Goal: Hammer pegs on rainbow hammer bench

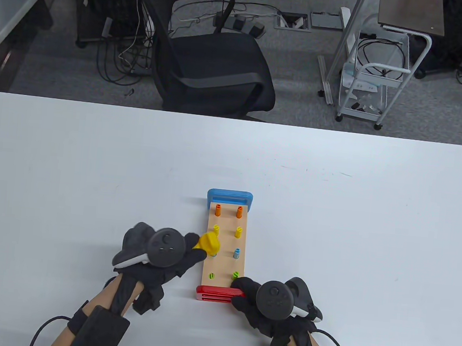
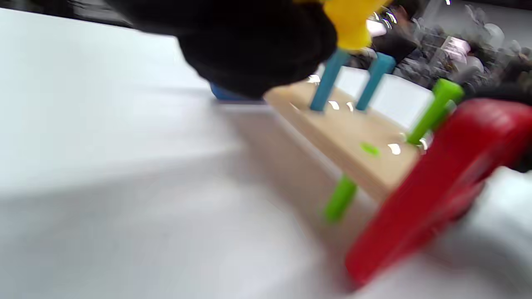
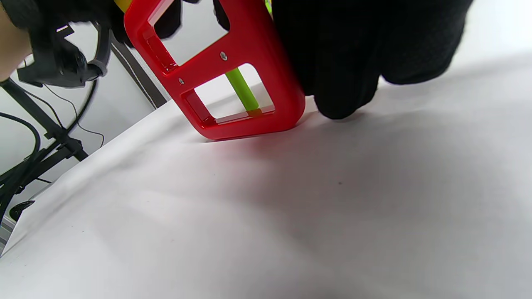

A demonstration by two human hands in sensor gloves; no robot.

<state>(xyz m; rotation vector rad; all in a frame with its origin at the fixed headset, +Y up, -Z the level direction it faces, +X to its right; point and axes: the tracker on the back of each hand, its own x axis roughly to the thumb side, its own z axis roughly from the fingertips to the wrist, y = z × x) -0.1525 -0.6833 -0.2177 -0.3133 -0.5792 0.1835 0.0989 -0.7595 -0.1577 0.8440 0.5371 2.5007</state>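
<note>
Yellow hammer (image 1: 209, 242) gripped in left hand (image 1: 157, 255) on blue peg (image 2: 328, 81), right hand (image 1: 271, 303) holding bench (image 1: 226, 246)

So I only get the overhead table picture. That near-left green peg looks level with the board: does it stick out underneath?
Observer: Yes. In the left wrist view the green peg pokes out below the wooden board, while its neighbour, the other green peg, stands well above it.
Operator: And the hammering itself?
Observer: The yellow hammer head appears to sit right on top of a blue peg that stands tall above the board.
Operator: And the other hand?
Observer: The right wrist view shows the right hand resting against the red end frame, with a fingertip down on the table.
</note>
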